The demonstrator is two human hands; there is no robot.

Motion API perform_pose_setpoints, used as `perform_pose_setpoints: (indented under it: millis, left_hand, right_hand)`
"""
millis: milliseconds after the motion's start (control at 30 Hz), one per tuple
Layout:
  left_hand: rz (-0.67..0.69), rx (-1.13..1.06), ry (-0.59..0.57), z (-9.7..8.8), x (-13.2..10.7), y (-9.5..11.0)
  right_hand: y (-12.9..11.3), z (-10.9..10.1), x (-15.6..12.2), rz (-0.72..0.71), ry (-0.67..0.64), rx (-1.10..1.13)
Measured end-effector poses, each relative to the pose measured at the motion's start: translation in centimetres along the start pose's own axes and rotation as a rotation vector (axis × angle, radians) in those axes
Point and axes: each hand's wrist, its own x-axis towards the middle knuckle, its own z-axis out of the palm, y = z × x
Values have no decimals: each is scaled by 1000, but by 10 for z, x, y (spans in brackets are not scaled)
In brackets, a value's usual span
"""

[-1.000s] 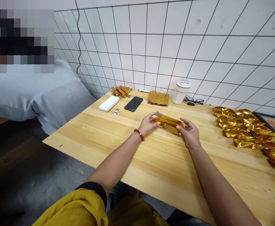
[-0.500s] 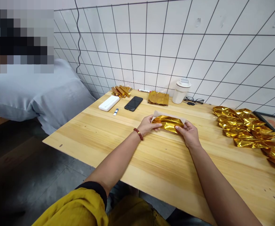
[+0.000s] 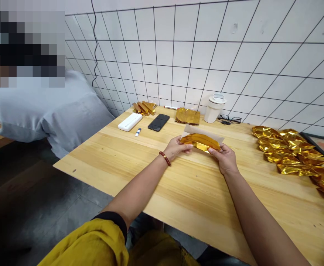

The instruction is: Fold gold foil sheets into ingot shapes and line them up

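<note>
Across the table point(image 3: 117, 159), the left arm point(image 3: 139, 188) reaches forward and inward from a mustard sleeve point(image 3: 87, 244), beaded bracelet point(image 3: 165, 158) at the wrist. The left hand point(image 3: 177, 148) pinches one end of a folded gold sheet point(image 3: 200, 141), which spans the space between the hands. At its other end, the right hand point(image 3: 225, 158) grips, thumb inward, its bare forearm point(image 3: 258, 210) slanting from lower right; crumpled gold pieces point(image 3: 292, 151) lie beyond.

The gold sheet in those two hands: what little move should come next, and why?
I'd probably fold the pale strip toward the person, over the gold sheet: it sticks out along the far edge, while the left hand and right hand grip opposite ends, seemingly well placed to guide it.
</note>
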Motion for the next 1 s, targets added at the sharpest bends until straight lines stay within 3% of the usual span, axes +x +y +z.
perform_pose_setpoints:
  millis: [100, 333, 533, 800, 1000]
  left_hand:
    - [-57, 99, -59, 3, -3, -2]
    - [-106, 139, -8, 3, 0, -8]
    - [-80, 121, -15, 3, 1, -6]
    - [-102, -28, 139, 3, 4, -5]
    - [-134, -163, 162, 1, 4, 2]
  right_hand:
    - [-1, 2, -2, -9, -58, -20]
    - [-3, 6, -6, 56, -204, -142]
    - [-2, 7, -4, 73, -164, -178]
    - [-4, 8, -4, 41, -140, -151]
    - [-3, 6, -2, 34, -110, -136]
